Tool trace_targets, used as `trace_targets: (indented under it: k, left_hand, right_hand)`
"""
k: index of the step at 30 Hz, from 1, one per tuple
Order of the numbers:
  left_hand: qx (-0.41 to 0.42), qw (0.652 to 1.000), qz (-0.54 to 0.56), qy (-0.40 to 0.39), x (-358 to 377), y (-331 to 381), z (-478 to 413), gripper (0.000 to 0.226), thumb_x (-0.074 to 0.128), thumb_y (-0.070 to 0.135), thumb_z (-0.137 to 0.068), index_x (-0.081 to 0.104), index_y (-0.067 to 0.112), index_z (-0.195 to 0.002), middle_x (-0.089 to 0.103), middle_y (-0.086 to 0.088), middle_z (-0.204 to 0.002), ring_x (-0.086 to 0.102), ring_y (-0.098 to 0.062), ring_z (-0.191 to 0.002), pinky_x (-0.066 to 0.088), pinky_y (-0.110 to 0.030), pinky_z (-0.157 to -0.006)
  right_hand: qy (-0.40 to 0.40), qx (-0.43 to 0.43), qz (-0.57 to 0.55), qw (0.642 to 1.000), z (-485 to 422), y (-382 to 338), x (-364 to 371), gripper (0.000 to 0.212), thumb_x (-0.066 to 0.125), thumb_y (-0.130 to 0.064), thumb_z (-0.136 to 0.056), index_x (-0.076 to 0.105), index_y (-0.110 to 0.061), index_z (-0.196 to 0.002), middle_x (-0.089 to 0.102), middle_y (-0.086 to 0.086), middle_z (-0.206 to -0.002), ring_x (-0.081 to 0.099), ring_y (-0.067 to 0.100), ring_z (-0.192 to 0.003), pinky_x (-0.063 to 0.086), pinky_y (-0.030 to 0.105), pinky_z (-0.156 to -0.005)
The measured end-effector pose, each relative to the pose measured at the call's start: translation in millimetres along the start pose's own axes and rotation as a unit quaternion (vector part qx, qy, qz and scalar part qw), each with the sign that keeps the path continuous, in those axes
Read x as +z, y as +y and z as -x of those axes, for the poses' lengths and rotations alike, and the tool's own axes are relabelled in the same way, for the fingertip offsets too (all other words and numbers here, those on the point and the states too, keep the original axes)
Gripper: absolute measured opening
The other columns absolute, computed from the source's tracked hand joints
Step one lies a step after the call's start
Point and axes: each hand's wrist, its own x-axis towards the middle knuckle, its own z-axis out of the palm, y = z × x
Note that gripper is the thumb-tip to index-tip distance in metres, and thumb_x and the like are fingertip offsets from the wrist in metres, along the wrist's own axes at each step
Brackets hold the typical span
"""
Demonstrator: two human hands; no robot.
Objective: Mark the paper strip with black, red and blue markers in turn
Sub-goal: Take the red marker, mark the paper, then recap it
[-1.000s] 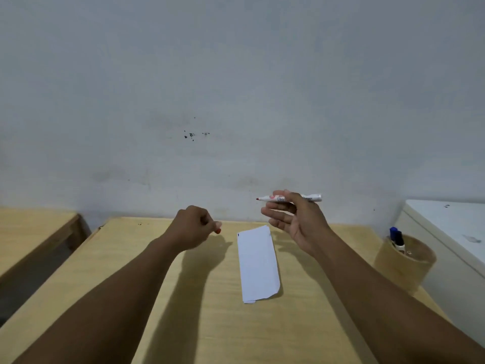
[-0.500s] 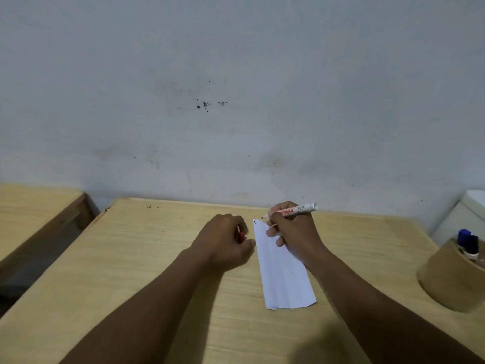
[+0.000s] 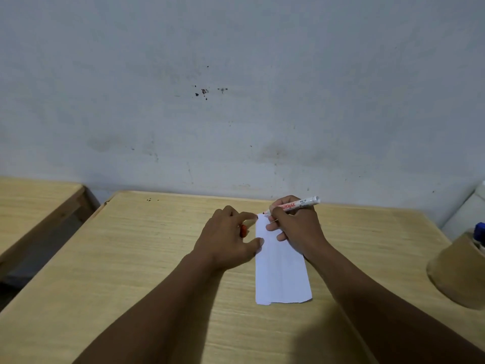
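Note:
A white paper strip (image 3: 282,274) lies lengthwise on the wooden table (image 3: 131,258). My right hand (image 3: 295,229) grips an uncapped red marker (image 3: 299,204), white-bodied, with its red tip touching the strip's far left corner. My left hand (image 3: 228,243) rests on the table beside the strip, forefinger and thumb pressing the strip's left edge, and the red cap (image 3: 243,230) is tucked under its curled fingers. A blue marker (image 3: 479,231) stands in a brown holder (image 3: 458,271) at the right edge.
A second wooden table (image 3: 34,206) stands to the left across a gap. A grey wall rises just behind the table. A white object (image 3: 467,214) sits at the far right behind the holder.
Both hands came down from the air to the table. The marker tip lowered onto the strip's far corner, and my left hand spread its thumb and forefinger onto the paper's edge.

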Motion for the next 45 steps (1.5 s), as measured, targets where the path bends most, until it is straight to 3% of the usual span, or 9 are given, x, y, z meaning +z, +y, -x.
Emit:
trace_targets:
  k: [7, 12, 21, 27, 32, 35, 38, 41, 45]
  left_hand:
    - [-0.001, 1.000, -0.013, -0.005, 2, -2, -3, 0.062, 0.066, 0.066, -0.072, 0.067, 0.039, -0.128, 0.055, 0.013, -0.095, 0.049, -0.011, -0.098, 0.039, -0.026, -0.074]
    - [-0.002, 1.000, -0.005, -0.006, 2, -4, -3, 0.062, 0.067, 0.066, -0.070, 0.069, 0.038, -0.126, 0.055, 0.014, -0.094, 0.050, -0.011, -0.099, 0.042, -0.027, -0.076]
    - [-0.001, 1.000, -0.001, -0.010, 1, -3, -4, 0.061, 0.067, 0.065, -0.070, 0.069, 0.038, -0.125, 0.053, 0.015, -0.094, 0.050, -0.011, -0.099, 0.042, -0.027, -0.078]
    - [-0.003, 1.000, -0.008, -0.017, 0, -1, -3, 0.061, 0.066, 0.066, -0.071, 0.069, 0.038, -0.125, 0.055, 0.014, -0.095, 0.050, -0.011, -0.098, 0.042, -0.027, -0.076]
    - [-0.018, 1.000, 0.012, -0.021, -1, -1, -2, 0.057, 0.068, 0.062, -0.069, 0.070, 0.039, -0.121, 0.057, 0.016, -0.092, 0.050, -0.008, -0.098, 0.041, -0.024, -0.074]
    - [-0.045, 0.997, 0.063, -0.018, -6, 2, 0, 0.052, 0.072, 0.052, -0.071, 0.071, 0.034, -0.120, 0.058, 0.015, -0.095, 0.053, -0.003, -0.095, 0.038, -0.016, -0.071]
    - [-0.068, 0.990, 0.122, -0.032, -15, 2, 2, 0.037, 0.072, 0.040, -0.075, 0.074, 0.030, -0.111, 0.063, 0.010, -0.101, 0.061, -0.002, -0.087, 0.042, -0.013, -0.072]
    - [-0.095, 0.980, 0.175, -0.030, -24, 0, 3, 0.010, 0.076, 0.026, -0.082, 0.080, 0.023, -0.091, 0.076, 0.003, -0.087, 0.071, -0.013, -0.076, 0.052, -0.016, -0.065]
    - [-0.112, 0.969, 0.220, -0.009, -36, 1, -2, 0.007, 0.081, 0.025, -0.084, 0.082, 0.019, -0.085, 0.079, 0.001, -0.074, 0.072, -0.012, -0.067, 0.051, -0.017, -0.062]
  right_hand:
    - [-0.013, -0.022, 0.066, 0.997, -9, -4, 8, 0.012, 0.067, -0.020, -0.088, 0.071, -0.008, -0.088, 0.077, 0.011, -0.074, 0.077, 0.021, -0.064, 0.054, 0.031, -0.050]
    - [0.011, -0.035, 0.087, 0.996, -9, 1, 7, 0.012, 0.070, -0.024, -0.090, 0.071, -0.016, -0.082, 0.077, -0.002, -0.064, 0.075, 0.017, -0.058, 0.059, 0.032, -0.055]
    - [-0.001, -0.043, 0.093, 0.995, -12, 8, 6, 0.013, 0.073, -0.029, -0.089, 0.071, -0.018, -0.084, 0.078, 0.003, -0.069, 0.078, 0.022, -0.067, 0.061, 0.039, -0.060]
    - [-0.016, -0.034, 0.084, 0.996, -16, 9, 6, 0.012, 0.075, -0.023, -0.087, 0.071, -0.012, -0.085, 0.080, 0.008, -0.074, 0.079, 0.026, -0.070, 0.059, 0.035, -0.059]
    - [0.007, -0.014, 0.020, 1.000, -19, 6, 4, 0.013, 0.071, -0.017, -0.091, 0.073, -0.008, -0.082, 0.079, 0.012, -0.072, 0.074, 0.026, -0.060, 0.057, 0.034, -0.054]
    - [0.015, 0.034, -0.094, 0.995, -21, -1, 1, 0.019, 0.069, -0.011, -0.090, 0.073, -0.004, -0.072, 0.069, 0.018, -0.068, 0.063, 0.025, -0.052, 0.044, 0.028, -0.045]
    - [0.015, 0.076, -0.128, 0.989, -21, -10, -6, 0.016, 0.069, -0.014, -0.088, 0.075, -0.004, -0.077, 0.064, 0.014, -0.069, 0.056, 0.019, -0.046, 0.035, 0.024, -0.043]
    - [0.032, 0.079, -0.169, 0.982, -18, -24, -14, 0.006, 0.068, -0.011, -0.091, 0.068, -0.007, -0.087, 0.063, 0.013, -0.070, 0.052, 0.014, -0.041, 0.032, 0.022, -0.039]
    - [0.012, 0.051, -0.167, 0.985, -8, -50, -31, 0.005, 0.072, -0.010, -0.091, 0.067, -0.010, -0.089, 0.065, 0.012, -0.071, 0.056, 0.013, -0.044, 0.038, 0.021, -0.038]
